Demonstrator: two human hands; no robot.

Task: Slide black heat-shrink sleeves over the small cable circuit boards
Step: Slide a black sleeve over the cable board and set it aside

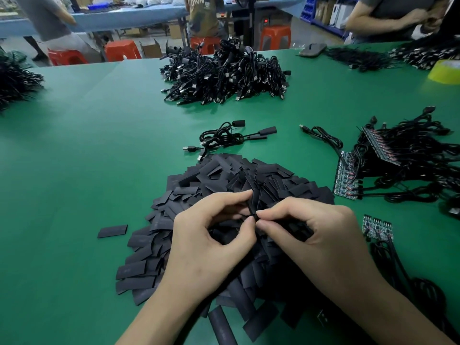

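A: Task item?
B: One black sleeve [252,204], standing nearly upright, pinched between both hands over the near-centre of the green table [87,170]. No circuit board visible at the fingertips, too small and covered to tell.
A: Grips?
B: Left hand [211,241] clenched on the sleeve, thumb and forefinger closed around its lower part. Right hand [313,235] pinching the sleeve's bottom end, fingertips touching the left hand's.
A: Under them?
B: Big sleeve pile [211,185], flat black pieces, directly beneath and beyond both hands. One loose sleeve [112,231] lies apart, left of the pile.
A: Further out?
B: Just beyond the pile, a few cables [224,138] with sleeves already on their ends. Right of the pile, board strips [347,178] with cables attached, tangled into a bundle [410,155]. Near right, three small boards [377,226] side by side, wires trailing toward the near edge.
A: Far side?
B: Large heap of cables [224,75] at far centre. Another heap [15,80] at far left. Yellow tape roll [445,72] far right. Orange stools [122,49] and people past the table edge.
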